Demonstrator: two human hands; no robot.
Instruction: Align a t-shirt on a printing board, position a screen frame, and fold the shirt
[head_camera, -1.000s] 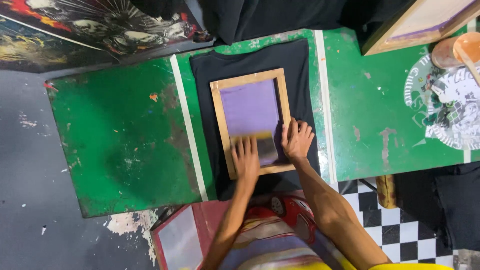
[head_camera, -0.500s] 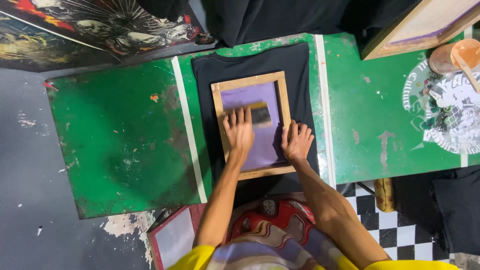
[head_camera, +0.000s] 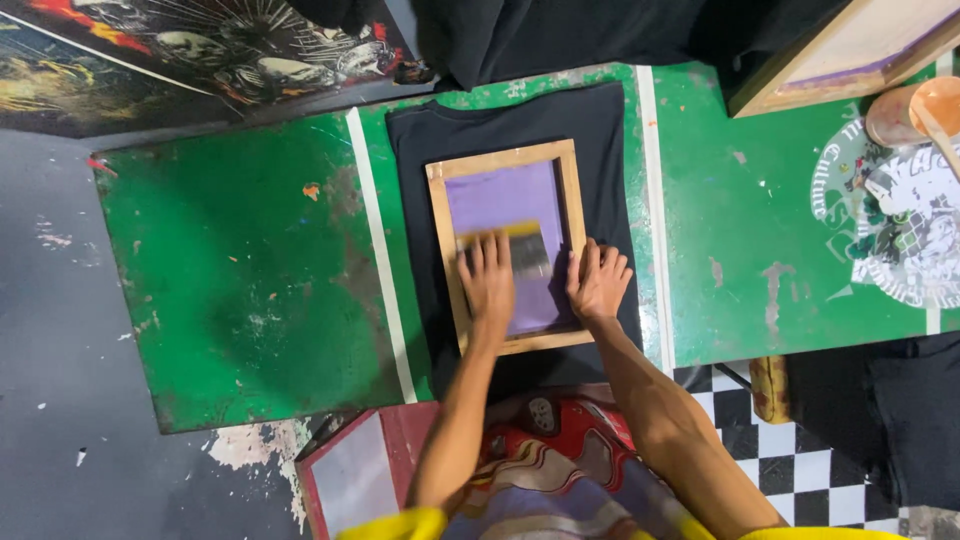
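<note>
On the green table, a black T-shirt lies flat between two pale tape stripes; a wooden-framed printing screen with purple mesh sits on the shirt's chest, roughly centred; left hand lies inside the frame on the mesh, fingers spread a little and pressed onto a squeegee with a yellowish top edge and grey blade, lying across the middle of the mesh; whether the fingers wrap the squeegee or only press it, cannot tell; right hand rests palm-down on the frame's right rail, fingers flat and slightly fanned, gripping nothing, thumb side touching the frame edge; both forearms reach in from the bottom of the view, yellow sleeves at the lower border; far right of the table, a white printed design on the green surface, an orange pot just above it; second wooden screen frame at the top right corner; dark printed cloth with skulls at top left; checkered floor at lower right.
</note>
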